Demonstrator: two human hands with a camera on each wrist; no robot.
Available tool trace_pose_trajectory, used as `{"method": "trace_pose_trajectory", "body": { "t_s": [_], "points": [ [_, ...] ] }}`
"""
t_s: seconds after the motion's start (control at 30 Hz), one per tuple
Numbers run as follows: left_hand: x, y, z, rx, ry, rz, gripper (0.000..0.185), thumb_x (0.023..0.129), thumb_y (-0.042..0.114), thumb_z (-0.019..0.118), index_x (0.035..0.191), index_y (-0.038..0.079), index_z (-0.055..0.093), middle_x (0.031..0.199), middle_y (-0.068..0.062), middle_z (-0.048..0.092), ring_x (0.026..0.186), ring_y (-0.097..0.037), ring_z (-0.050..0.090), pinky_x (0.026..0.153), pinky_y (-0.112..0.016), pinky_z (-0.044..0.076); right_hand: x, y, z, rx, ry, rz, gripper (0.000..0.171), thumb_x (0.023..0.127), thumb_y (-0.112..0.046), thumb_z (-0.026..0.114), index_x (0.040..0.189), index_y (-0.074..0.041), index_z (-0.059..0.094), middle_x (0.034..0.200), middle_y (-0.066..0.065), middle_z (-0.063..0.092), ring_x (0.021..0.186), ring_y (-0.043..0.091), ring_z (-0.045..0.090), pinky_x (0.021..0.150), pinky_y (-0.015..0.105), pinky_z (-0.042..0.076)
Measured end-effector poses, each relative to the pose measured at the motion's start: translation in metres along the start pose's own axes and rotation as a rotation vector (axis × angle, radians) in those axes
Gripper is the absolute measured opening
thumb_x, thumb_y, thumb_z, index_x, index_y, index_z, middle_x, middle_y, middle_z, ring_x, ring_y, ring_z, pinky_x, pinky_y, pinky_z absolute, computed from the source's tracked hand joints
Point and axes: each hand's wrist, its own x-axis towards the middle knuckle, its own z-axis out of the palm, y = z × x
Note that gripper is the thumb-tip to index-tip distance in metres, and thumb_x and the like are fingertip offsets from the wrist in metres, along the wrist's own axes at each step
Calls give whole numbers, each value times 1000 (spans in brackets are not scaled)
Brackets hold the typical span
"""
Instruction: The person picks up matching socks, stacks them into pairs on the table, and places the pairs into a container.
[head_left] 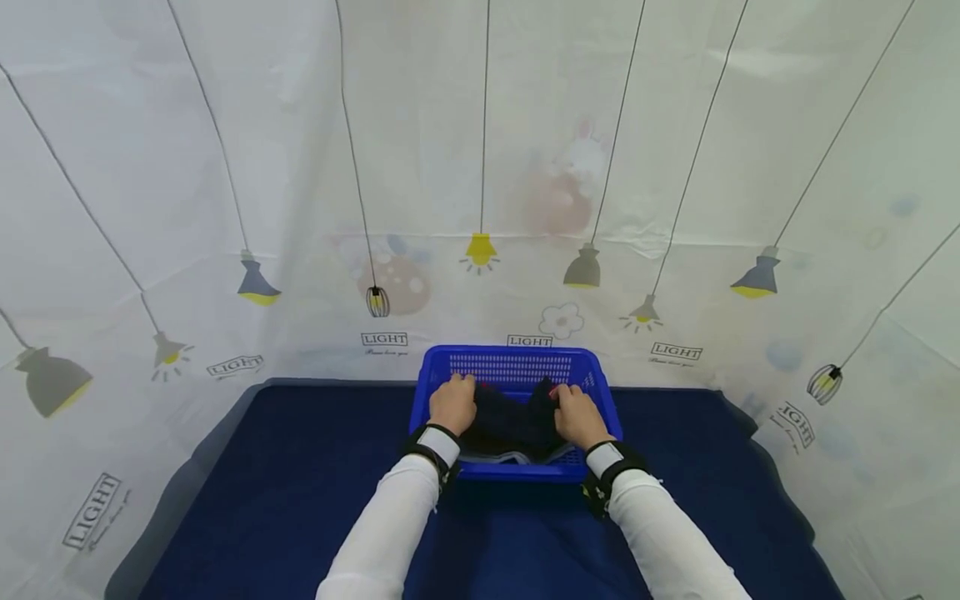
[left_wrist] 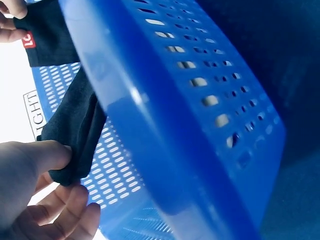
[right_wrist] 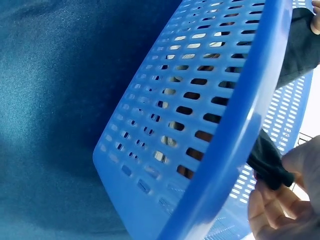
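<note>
Dark cloth [head_left: 510, 421], sock-like at its raised ends, hangs between my two hands inside the blue basket [head_left: 517, 472]. My left hand [head_left: 453, 404] pinches one end between thumb and fingers, seen close in the left wrist view, where the cloth [left_wrist: 72, 120] droops behind the basket rim. The other end is pinched by my right hand [head_left: 579, 417]. A small red tag [left_wrist: 29, 40] with white marks shows near the right hand's grip. In the right wrist view the basket wall hides much of the cloth [right_wrist: 270, 160].
Grey and white fabric [head_left: 517, 457] lies low in the basket, partly seen through its slots. The basket stands on a dark blue cloth-covered table [head_left: 322, 483]. Behind it hangs a pale curtain [head_left: 420, 167] printed with lamps.
</note>
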Motion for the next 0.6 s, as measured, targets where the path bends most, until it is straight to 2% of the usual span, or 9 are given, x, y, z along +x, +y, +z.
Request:
{"method": "trace_pose_trajectory", "body": {
  "t_s": [0.17,0.47,0.6],
  "points": [
    [1,-4,5,-5,-29,-25,26,88,5,74,113,1,70,106,-21,69,90,-41,71,74,-52,58,-2,1,0,-2,-80,64,22,92,5,63,113,10,63,106,31,60,94,50,64,84,58,52],
    [1,-8,6,-14,-113,-61,24,91,4,71,114,1,69,110,-21,69,97,-42,70,80,-52,57,-5,4,5,-15,-95,75,25,93,2,64,115,13,62,116,36,55,94,52,63,84,58,53],
    [1,-6,4,4,-154,-83,24,92,4,69,115,1,70,112,-21,68,100,-41,69,81,-52,57,-5,6,6,-39,-145,142,30,97,-3,62,121,16,60,127,37,51,102,53,62,89,58,52]
  ]
}}
